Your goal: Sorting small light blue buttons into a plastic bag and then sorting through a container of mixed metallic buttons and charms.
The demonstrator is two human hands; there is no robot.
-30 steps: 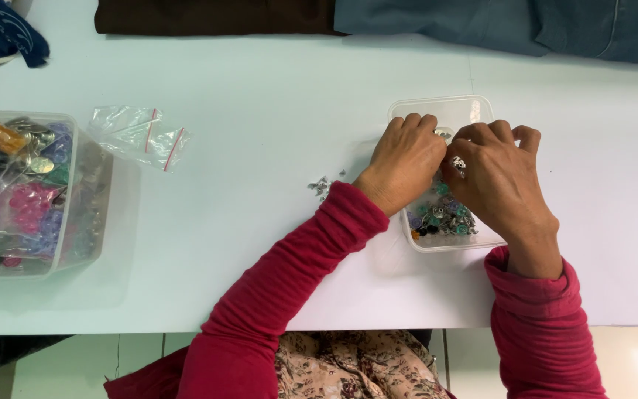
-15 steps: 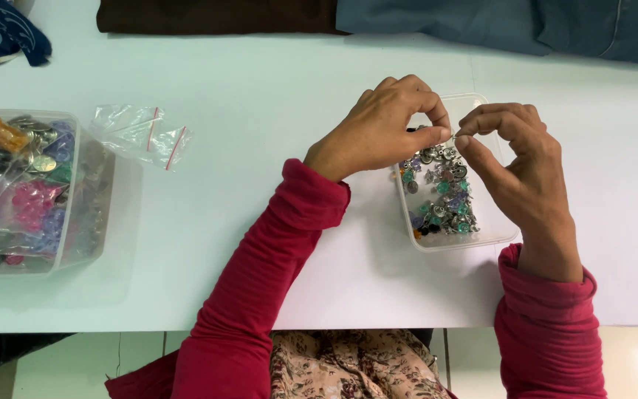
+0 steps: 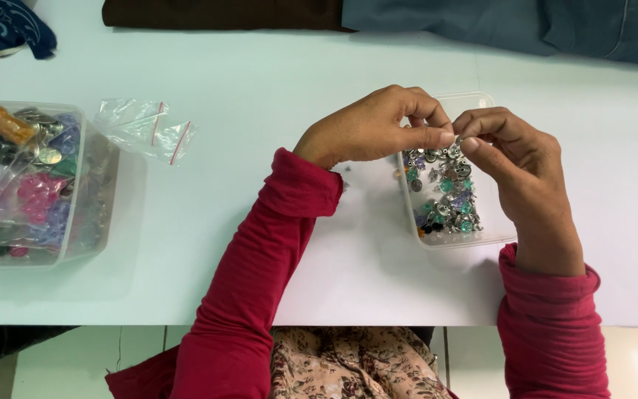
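Centre-right of frame, left hand (image 3: 367, 129) and right hand (image 3: 518, 166) each keep a pinched-together grip on what looks like one tiny metal button (image 3: 455, 140) above the clear tub (image 3: 481, 100) on the tabletop (image 3: 260, 89); a slip could drop it among the others.

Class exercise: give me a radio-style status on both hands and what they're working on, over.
Left hand and right hand pinch together on a tiny silver piece. Held above the clear tray of small metal charms. Nothing in the way.
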